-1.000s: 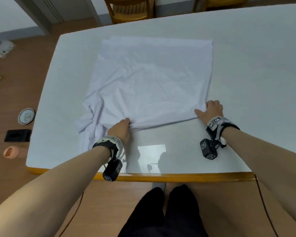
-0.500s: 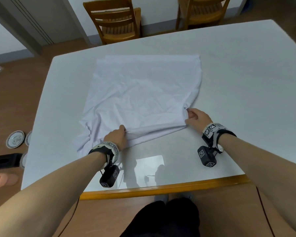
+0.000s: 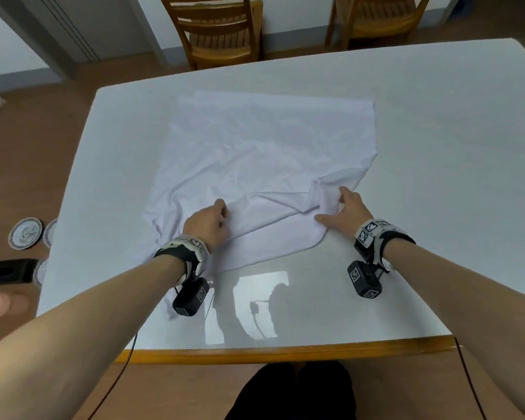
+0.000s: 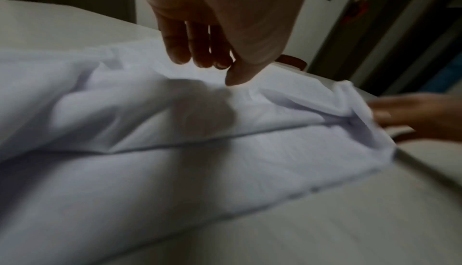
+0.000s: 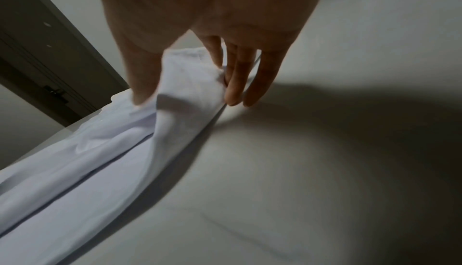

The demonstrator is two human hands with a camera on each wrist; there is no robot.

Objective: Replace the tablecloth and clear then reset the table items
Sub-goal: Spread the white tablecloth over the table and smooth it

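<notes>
Desk (image 3: 437, 122) bare right of and beyond white tablecloth (image 3: 264, 153): open passage there, also along bare near strip by wooden edge. Tablecloth rumpled, near edge folded over itself, low ridge between left hand (image 3: 205, 224) and right hand (image 3: 350, 207). Two wooden chairs (image 3: 222, 28) stand beyond far desk edge. Floor left of desk carries plates (image 3: 25, 233) and black box (image 3: 5, 271).

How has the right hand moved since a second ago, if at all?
Yes. The right hand has carried the cloth's near right corner inward, toward the left hand, farther from the table's right side.
</notes>
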